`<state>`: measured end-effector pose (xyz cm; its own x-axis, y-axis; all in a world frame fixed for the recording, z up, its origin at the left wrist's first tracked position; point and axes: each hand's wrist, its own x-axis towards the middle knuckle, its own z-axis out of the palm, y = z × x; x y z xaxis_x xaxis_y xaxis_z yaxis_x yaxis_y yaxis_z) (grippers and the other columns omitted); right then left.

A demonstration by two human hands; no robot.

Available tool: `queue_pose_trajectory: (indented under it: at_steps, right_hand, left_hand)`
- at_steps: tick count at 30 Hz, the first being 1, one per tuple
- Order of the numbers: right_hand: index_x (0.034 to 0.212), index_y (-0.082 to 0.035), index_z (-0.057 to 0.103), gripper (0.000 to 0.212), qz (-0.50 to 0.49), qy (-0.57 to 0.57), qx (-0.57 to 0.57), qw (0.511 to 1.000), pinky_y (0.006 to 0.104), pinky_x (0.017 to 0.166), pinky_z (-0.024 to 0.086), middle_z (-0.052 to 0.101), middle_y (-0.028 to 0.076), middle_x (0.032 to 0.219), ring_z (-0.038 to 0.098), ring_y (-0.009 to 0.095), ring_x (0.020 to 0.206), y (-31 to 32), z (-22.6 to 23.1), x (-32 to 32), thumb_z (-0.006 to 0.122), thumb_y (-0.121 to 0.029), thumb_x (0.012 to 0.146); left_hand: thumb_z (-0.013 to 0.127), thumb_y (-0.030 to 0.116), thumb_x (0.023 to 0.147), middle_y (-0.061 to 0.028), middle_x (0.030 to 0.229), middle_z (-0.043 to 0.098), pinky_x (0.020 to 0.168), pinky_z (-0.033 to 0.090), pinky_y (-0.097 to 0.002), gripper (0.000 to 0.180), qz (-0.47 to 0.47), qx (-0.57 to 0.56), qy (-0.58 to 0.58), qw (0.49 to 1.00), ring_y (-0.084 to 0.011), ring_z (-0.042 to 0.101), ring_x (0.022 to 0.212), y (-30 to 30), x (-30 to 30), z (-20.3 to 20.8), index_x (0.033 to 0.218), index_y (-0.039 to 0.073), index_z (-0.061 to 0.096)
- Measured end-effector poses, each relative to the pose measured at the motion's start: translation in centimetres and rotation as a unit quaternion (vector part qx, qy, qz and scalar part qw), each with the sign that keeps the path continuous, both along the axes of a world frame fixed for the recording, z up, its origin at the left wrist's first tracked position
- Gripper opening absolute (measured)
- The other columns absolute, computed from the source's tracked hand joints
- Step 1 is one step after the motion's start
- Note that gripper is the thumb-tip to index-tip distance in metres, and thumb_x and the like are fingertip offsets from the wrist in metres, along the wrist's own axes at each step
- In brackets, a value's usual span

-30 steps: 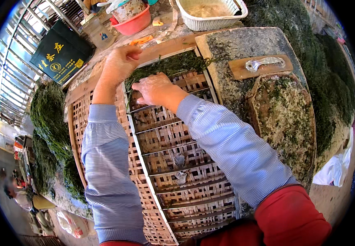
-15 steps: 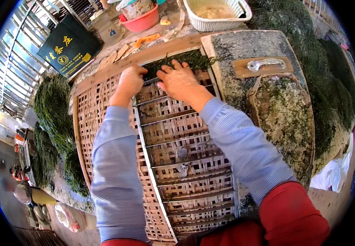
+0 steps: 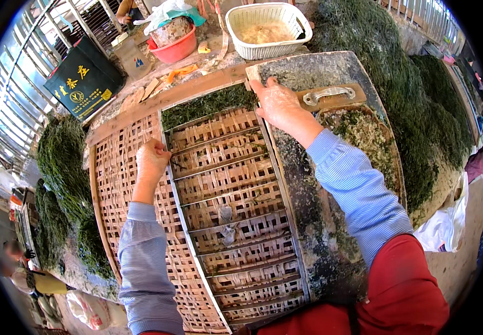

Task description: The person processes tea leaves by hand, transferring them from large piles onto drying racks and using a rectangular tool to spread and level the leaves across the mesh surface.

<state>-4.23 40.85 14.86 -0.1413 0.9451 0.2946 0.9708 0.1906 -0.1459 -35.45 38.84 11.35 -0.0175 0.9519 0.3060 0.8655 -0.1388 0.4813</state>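
Observation:
A long metal frame with cross bars lies on a woven bamboo mat. Dark green stringy seaweed fills its farthest compartment in a flat layer, while the mat shows through the others. Beside the frame's left rail, my left hand is closed with fingertips pressed together; whatever they pinch is hidden. My right hand reaches to the frame's far right corner, at the end of the seaweed layer. Its thumb and forefinger are apart, and I make out nothing held.
Right of the frame lies a dark board with a handled wooden block. Seaweed heaps stand at left and right. Beyond are a white basket, a red basin, a dark green box and another person's arm.
My hands have left the middle of the seaweed layer. The left came nearer along the left rail; the right moved right to the corner. The whole view has shifted slightly.

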Motion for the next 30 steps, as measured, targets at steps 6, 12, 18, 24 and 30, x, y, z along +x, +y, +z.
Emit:
queue_pose_trajectory:
  at_steps: [6,12,18,24,30]
  right_hand:
    - [0.086,-0.003,0.063,0.013,0.108,-0.071,0.092,0.987,0.0371,0.078,0.051,0.058,0.015,0.092,0.059,0.028,0.091,3.6,-1.1,-0.9,0.056,-0.004,0.075]
    - [0.088,-0.004,0.066,0.019,0.178,-0.196,0.031,0.964,0.0377,0.08,0.05,0.064,0.015,0.091,0.061,0.029,0.084,4.2,-0.8,-2.3,0.055,-0.001,0.072]
    - [0.112,0.002,0.055,0.042,0.16,-0.043,-0.08,0.983,0.0302,0.074,0.056,0.06,0.018,0.098,0.063,0.023,0.076,2.5,3.5,0.0,0.049,0.015,0.072]
    - [0.076,-0.002,0.063,0.01,0.28,-0.155,0.184,0.929,0.0538,0.069,0.049,0.062,0.019,0.083,0.063,0.029,0.076,3.4,-3.9,1.5,0.056,-0.008,0.077]
    - [0.075,-0.006,0.067,0.014,0.246,-0.047,0.024,0.968,0.0431,0.07,0.051,0.066,0.012,0.08,0.064,0.027,0.072,6.8,-0.9,1.3,0.056,-0.002,0.068]
  left_hand:
    - [0.051,-0.008,0.071,-0.0084,0.052,0.057,0.037,0.044,-0.0245,0.011,-0.047,-0.166,-0.095,0.98,-0.0127,0.055,0.042,3.4,0.4,2.9,0.066,-0.004,0.06]
    - [0.056,-0.001,0.079,-0.0024,0.063,0.056,0.043,0.044,-0.0199,0.004,-0.092,-0.039,-0.292,0.951,-0.0084,0.055,0.052,8.7,4.0,6.2,0.077,0.002,0.058]
    - [0.054,-0.002,0.069,-0.0184,0.087,0.064,0.077,0.048,-0.038,0.026,-0.078,0.006,0.143,0.987,-0.0327,0.062,0.085,9.7,4.3,0.9,0.091,0.006,0.066]
    - [0.046,-0.012,0.065,-0.0182,0.093,0.061,0.079,0.047,-0.038,0.038,-0.224,0.145,0.126,0.956,-0.0339,0.059,0.088,6.5,5.9,2.5,0.096,0.001,0.062]
    - [0.05,-0.008,0.068,-0.0143,0.104,0.056,0.082,0.046,-0.0394,0.038,-0.359,0.183,0.131,0.906,-0.0333,0.054,0.097,5.3,12.8,1.9,0.103,0.005,0.058]
